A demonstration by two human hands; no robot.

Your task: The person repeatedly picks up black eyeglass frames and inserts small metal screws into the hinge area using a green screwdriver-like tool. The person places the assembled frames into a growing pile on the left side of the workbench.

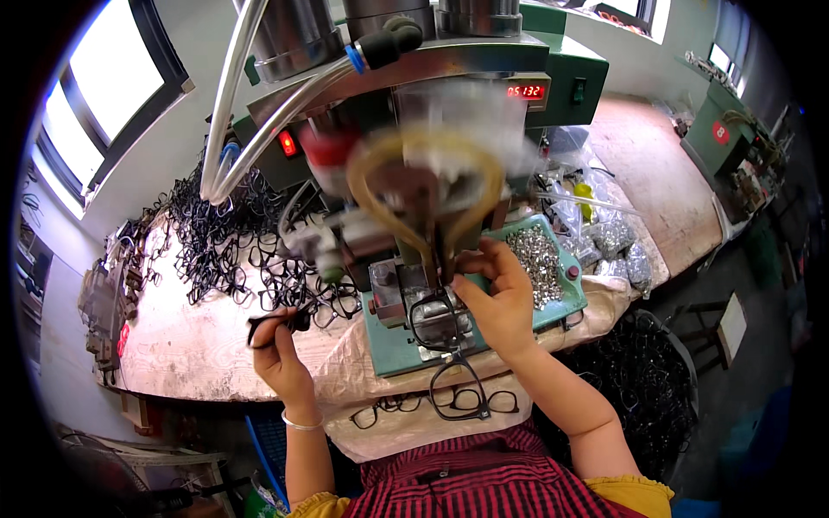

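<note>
A black spectacle frame lies on the green bed of the machine, right under its working head. The right hand rests over the frame's right side, fingers curled onto it and pinching its edge against the fixture; how tightly is hard to judge, since the machine head above is blurred. The left hand is held off to the left over the wooden bench, fingers closed around another black frame piece, well apart from the machine bed.

Just right of the right hand, a green tray attached to the machine holds a heap of small silver metal parts. Beyond it, clear plastic bags hold more such parts. A large pile of black frames spreads over the bench to the left, and a few finished frames lie on the cloth at the person's lap.
</note>
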